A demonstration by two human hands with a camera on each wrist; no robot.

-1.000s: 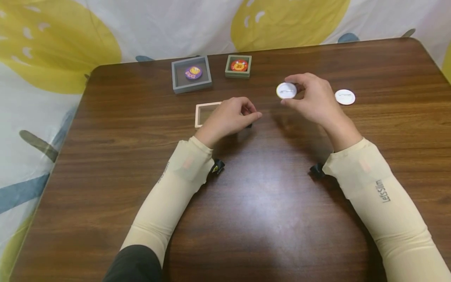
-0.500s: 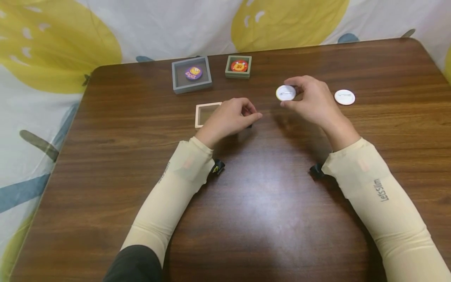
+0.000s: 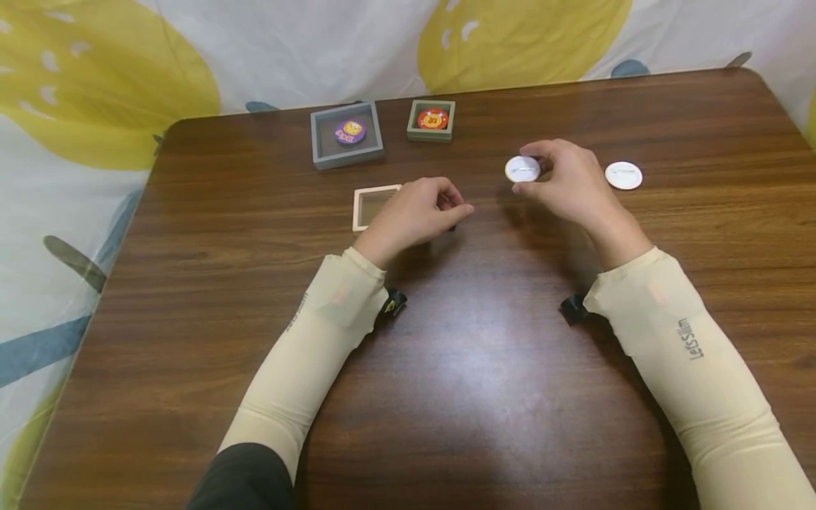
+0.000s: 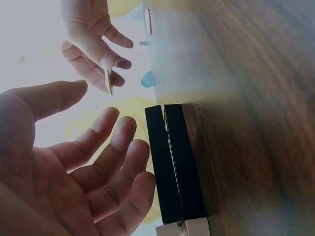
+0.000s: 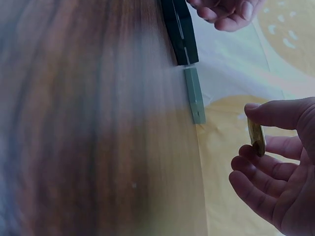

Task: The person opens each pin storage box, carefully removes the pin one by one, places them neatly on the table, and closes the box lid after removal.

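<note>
Between thumb and fingers my right hand (image 3: 570, 177) pinches a round pin badge (image 3: 522, 169), its white back and safety pin facing me. In the right wrist view the badge (image 5: 256, 135) shows edge-on, above the table. A second badge (image 3: 623, 176) lies white back up, just right of that hand. My left hand (image 3: 414, 216), fingers loosely bent and holding nothing, hovers over a black frame box (image 4: 172, 164), mostly hidden beneath it in the head view. Left of it, partly covered by the hand, is a cream frame box (image 3: 376, 189).
At the back stand a grey frame box (image 3: 348, 159) with a purple badge (image 3: 350, 131) inside and a small green frame box (image 3: 430, 137) with a red badge (image 3: 433, 119). A patterned cloth (image 3: 331, 49) hangs behind the brown table (image 3: 478, 397).
My right hand has come slightly lower, then drifted a little to the right, still pinching the badge. My left hand stays almost still.
</note>
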